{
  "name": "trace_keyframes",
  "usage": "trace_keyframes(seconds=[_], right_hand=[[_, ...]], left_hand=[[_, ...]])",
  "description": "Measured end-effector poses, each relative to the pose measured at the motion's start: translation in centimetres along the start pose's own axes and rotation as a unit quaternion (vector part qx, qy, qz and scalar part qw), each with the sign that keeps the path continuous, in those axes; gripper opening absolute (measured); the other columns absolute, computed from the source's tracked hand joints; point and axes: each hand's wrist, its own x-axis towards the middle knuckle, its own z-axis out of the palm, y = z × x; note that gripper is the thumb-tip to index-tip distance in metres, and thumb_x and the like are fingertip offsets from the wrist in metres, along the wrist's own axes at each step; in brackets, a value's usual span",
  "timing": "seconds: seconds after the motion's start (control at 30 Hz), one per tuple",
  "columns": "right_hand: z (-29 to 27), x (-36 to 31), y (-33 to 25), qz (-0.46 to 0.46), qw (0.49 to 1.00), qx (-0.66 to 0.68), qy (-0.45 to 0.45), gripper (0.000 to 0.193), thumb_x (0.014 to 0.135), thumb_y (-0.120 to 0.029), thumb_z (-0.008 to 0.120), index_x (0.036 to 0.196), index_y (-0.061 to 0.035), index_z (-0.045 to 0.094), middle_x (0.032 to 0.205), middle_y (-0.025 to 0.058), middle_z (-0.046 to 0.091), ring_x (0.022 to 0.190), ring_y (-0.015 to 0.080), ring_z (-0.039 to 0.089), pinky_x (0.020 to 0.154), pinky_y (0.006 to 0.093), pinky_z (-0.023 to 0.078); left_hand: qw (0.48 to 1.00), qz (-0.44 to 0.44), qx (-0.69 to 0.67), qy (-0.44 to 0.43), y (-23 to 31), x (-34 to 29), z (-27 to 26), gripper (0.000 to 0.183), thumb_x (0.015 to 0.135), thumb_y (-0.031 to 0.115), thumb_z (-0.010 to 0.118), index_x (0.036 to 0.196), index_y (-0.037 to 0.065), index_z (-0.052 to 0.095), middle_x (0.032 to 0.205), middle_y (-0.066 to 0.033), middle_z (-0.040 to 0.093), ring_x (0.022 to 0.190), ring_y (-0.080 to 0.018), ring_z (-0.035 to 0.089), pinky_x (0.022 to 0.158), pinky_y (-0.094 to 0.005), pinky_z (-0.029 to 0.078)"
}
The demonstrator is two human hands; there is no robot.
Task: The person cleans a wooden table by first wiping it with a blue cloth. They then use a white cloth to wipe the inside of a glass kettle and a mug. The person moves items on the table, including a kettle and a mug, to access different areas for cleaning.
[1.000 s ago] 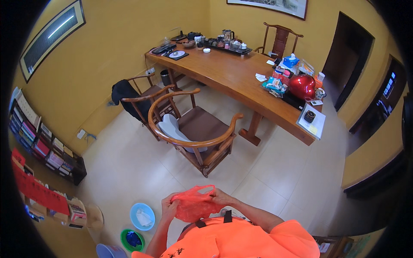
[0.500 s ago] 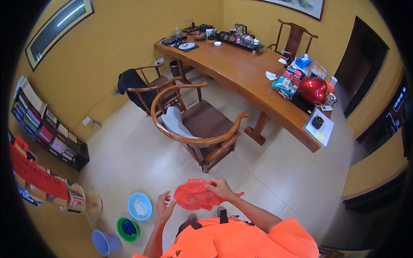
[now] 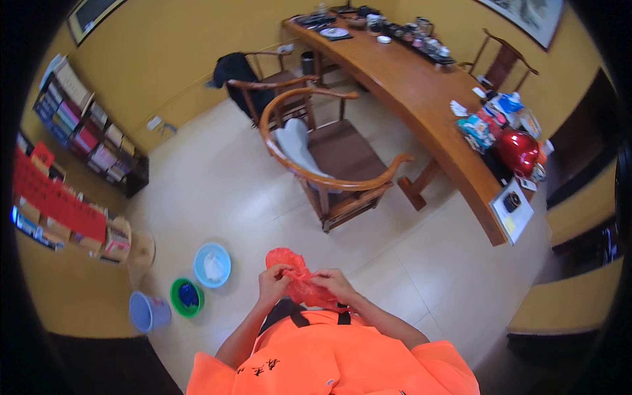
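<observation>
A thin, crumpled red plastic bag (image 3: 304, 289) hangs in front of my body, between both hands. My left hand (image 3: 273, 283) pinches its left side, fingers closed on the plastic. On the other side my right hand (image 3: 334, 284) grips the bag's edge with thumb and fingers. To the left on the floor stand a light blue basin (image 3: 227, 275) with a white cloth-like thing in it, a green basin (image 3: 175, 304) with something dark blue inside, and a purple-blue bucket (image 3: 150, 315).
A wooden armchair (image 3: 349, 181) with a grey cushion stands ahead, and a second chair (image 3: 276, 85) behind it. The long wooden table (image 3: 408, 72) carries tea ware and packages. Bookshelves (image 3: 99, 131) line the left wall.
My left hand has closed on the red bag, which it was beside with fingers apart. The bag is now more bunched up between my hands. My view has shifted and turned.
</observation>
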Motion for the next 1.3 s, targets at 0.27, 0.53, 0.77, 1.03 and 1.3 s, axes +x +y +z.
trace_keyframes(seconds=[0.27, 0.53, 0.77, 1.03, 1.3], right_hand=[[-3.8, 7.5, 5.6, -0.037, 0.98, 0.058, 0.184, 0.016, 0.086, 0.0, 0.047, 0.095, 0.0026, 0.059, 0.085, 0.0077, 0.064, 0.073, 0.0148, 0.061, 0.069, 0.0278, 0.049], [4.9, 12.3, -2.7, -0.074, 0.991, 0.03, 0.11, 0.014, 0.088, -0.007, 0.05, 0.089, 0.0009, 0.062, 0.074, 0.0, 0.059, 0.064, 0.0052, 0.051, 0.057, 0.0208, 0.041], [16.3, 19.1, -6.8, -0.021, 0.998, -0.058, -0.028, 0.014, 0.089, -0.01, 0.052, 0.089, -0.0009, 0.062, 0.068, -0.0016, 0.055, 0.057, 0.0037, 0.046, 0.05, 0.0198, 0.036], [25.9, 26.1, -9.6, 0.032, 0.966, -0.169, -0.193, 0.01, 0.087, -0.008, 0.055, 0.087, -0.0021, 0.063, 0.072, -0.0027, 0.058, 0.061, 0.0031, 0.049, 0.053, 0.0182, 0.038], [29.7, 36.2, -11.6, 0.061, 0.933, -0.22, -0.279, 0.021, 0.08, -0.009, 0.065, 0.098, -0.0015, 0.059, 0.086, -0.0015, 0.061, 0.078, 0.0037, 0.053, 0.069, 0.0188, 0.042]], left_hand=[[0.991, -0.031, 0.033, 0.129, -3.3, 0.3, -5.9, 0.016, 0.069, 0.003, 0.062, 0.083, 0.001, 0.069, 0.062, -0.0066, 0.061, 0.055, -0.0088, 0.053, 0.052, -0.0256, 0.042], [0.993, -0.001, -0.027, 0.111, -6.8, 3.5, -12.1, 0.073, 0.063, 0.009, 0.075, 0.129, 0.011, 0.045, 0.116, -0.0073, 0.05, 0.089, -0.0157, 0.056, 0.071, -0.0293, 0.049], [0.998, 0.04, -0.043, 0.011, -5.4, 9.0, -19.1, 0.096, 0.065, 0.018, 0.078, 0.143, 0.013, 0.023, 0.129, -0.0158, 0.045, 0.1, -0.03, 0.057, 0.083, -0.0389, 0.047], [0.982, -0.082, 0.047, 0.164, -7.7, 13.3, -26.7, 0.062, 0.072, 0.016, 0.064, 0.129, 0.014, 0.039, 0.108, -0.021, 0.057, 0.096, -0.0402, 0.057, 0.077, -0.0454, 0.047], [0.93, -0.127, 0.09, 0.333, -13.7, 18.4, -32.0, 0.028, 0.066, 0.004, 0.059, 0.093, 0.007, 0.056, 0.093, -0.0157, 0.056, 0.085, -0.0386, 0.057, 0.073, -0.0444, 0.048]])
